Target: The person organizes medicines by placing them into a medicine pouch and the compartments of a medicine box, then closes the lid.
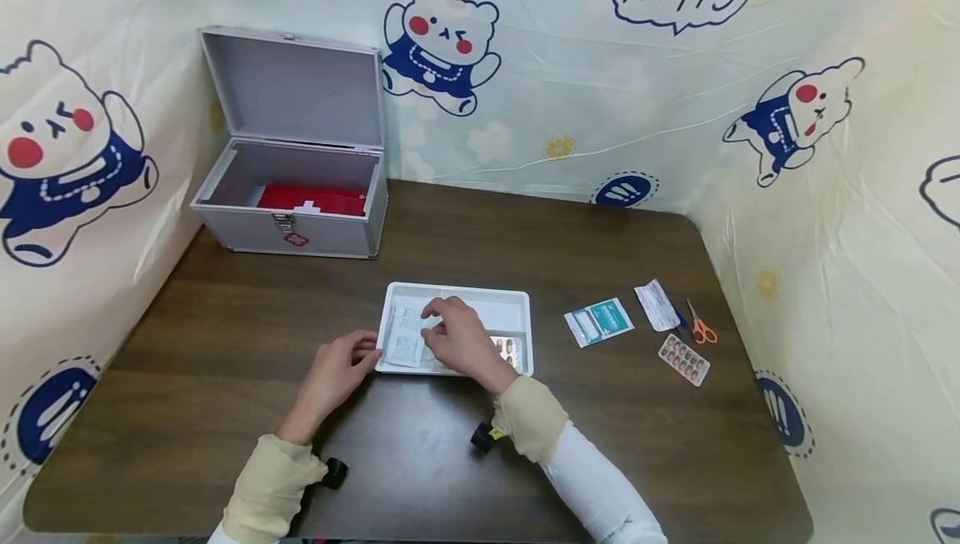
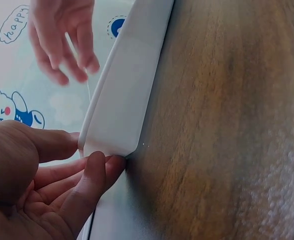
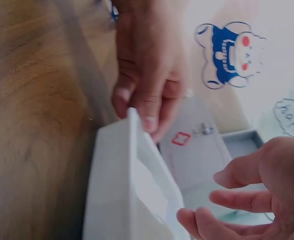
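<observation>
A shallow white tray (image 1: 491,304) lies on the wooden table. At its left front corner my left hand (image 1: 333,371) pinches the rim, thumb on top and fingers against the outer wall in the left wrist view. Over the tray hovers my right hand (image 1: 467,342), fingers loosely bent with nothing between them. Clear packets with printed text (image 1: 403,336) lie in the tray's left part. A blister pack of pills (image 1: 507,350) sits in a compartment at the front right, partly hidden by the right wrist.
A silver first-aid case (image 1: 330,234) stands at the back left, lid raised, with a red item (image 1: 337,200) inside. To the right lie a teal-and-white packet (image 1: 599,322), a white packet (image 1: 657,306), orange-handled scissors (image 1: 702,329) and another blister pack (image 1: 684,360).
</observation>
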`<state>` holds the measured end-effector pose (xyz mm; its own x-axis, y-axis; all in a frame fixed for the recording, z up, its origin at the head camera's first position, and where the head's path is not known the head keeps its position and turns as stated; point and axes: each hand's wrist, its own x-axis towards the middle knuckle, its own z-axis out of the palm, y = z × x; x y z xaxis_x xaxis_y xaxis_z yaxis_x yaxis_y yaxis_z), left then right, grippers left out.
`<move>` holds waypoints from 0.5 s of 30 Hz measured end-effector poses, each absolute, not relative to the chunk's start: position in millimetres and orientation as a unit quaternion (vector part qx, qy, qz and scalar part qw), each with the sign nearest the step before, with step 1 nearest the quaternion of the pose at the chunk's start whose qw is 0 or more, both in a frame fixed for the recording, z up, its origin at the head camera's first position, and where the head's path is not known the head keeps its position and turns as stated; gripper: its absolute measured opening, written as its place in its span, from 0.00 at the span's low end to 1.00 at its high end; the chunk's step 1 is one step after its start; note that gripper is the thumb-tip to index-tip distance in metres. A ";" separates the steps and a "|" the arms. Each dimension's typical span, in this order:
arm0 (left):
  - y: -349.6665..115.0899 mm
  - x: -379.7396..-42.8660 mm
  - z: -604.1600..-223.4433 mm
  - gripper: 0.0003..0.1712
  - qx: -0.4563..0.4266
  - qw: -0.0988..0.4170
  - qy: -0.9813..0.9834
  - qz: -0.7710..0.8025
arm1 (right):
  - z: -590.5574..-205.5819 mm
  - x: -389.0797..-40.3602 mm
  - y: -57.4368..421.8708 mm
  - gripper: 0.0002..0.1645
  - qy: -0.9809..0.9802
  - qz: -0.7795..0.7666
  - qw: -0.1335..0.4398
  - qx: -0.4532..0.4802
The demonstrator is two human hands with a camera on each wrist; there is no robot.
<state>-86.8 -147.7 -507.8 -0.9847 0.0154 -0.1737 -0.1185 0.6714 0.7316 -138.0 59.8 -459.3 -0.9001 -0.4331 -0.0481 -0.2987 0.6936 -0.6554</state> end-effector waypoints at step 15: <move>-148.0 -84.5 -507.1 0.20 -0.034 0.086 0.913 0.397 | -449.4 -150.0 158.5 0.11 0.914 -0.367 0.037 -0.168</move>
<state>-84.5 -148.0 -507.1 -0.9828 0.0074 -0.1845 -0.1299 0.6826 0.7191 -150.0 158.5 -449.4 -0.9406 -0.3348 0.0558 -0.2803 0.6733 -0.6842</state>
